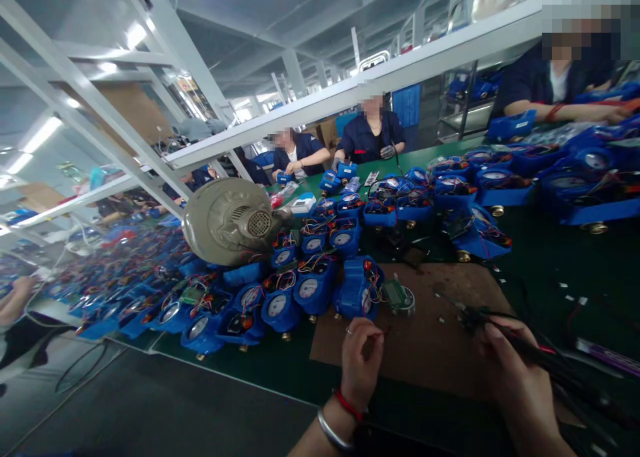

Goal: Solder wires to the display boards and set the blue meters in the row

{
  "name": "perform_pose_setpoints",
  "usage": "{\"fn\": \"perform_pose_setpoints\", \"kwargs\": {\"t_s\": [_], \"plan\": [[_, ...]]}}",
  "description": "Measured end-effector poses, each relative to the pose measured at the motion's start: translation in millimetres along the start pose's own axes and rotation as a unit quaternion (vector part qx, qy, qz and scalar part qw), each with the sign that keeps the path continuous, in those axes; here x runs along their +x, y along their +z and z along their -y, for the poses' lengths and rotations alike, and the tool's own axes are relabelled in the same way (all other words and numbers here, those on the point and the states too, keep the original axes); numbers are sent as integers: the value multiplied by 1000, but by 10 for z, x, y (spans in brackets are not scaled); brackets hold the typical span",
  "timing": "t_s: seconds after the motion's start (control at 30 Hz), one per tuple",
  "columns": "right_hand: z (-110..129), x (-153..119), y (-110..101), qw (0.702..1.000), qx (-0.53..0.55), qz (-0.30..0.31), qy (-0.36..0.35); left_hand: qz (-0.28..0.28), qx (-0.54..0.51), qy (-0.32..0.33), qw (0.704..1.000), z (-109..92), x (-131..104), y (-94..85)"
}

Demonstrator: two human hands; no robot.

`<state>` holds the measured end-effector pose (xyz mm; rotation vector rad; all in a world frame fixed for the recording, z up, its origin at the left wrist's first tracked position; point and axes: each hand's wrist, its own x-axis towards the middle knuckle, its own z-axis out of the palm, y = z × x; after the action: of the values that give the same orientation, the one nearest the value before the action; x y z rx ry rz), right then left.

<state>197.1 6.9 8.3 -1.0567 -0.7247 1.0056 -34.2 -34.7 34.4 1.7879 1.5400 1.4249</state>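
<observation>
Head camera view: both hands are over the near part of a green counter (530, 277), well apart from each other. The left hand (361, 357) (a red cord (347, 405) and a silver bangle (333, 431) circle its wrist) is above the edge of a brown sheet (425, 350), its thumb and index finger curled toward each other beside a thin reddish wire (386, 331); whether they pinch that wire, I cannot tell. The right hand (520, 370) is closed around a dark tool (470, 318), whose thin tip points left across the sheet; what kind of tool it is stays unclear.

Just beyond the left hand, a blue housing (354, 287) lies at the sheet's left side with its wires exposed, and a green circuit board (397, 293) with a round part under it lies just to its right, on the sheet. More blue meters (281, 307) with round white dials crowd the counter to the left and beyond, near a large olive-grey blower (230, 220). A purple item (607, 357) is to the right of the right hand. Across the counter, two co-workers in dark jackets (371, 137) sit near small blue units (330, 181), and another person's forearms (565, 112) reach over blue parts at far right.
</observation>
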Motion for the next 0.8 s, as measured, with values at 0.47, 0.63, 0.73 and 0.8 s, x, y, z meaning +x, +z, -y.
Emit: {"fn": "perform_pose_setpoints", "kwargs": {"t_s": [0.47, 0.63, 0.73, 0.8], "plan": [[17, -114, 40, 996, 54, 25, 61, -23, -17, -13, 1000, 92, 49, 3], [-8, -104, 25, 996, 54, 44, 52, 44, 56, 44, 997, 105, 34, 7], [-39, -118, 21, 995, 35, 81, 49, 62, 65, 51, 995, 129, -3, 46], [-49, -133, 28, 993, 17, 104, 44, 59, 67, 52, 995, 151, -28, 83]]}}
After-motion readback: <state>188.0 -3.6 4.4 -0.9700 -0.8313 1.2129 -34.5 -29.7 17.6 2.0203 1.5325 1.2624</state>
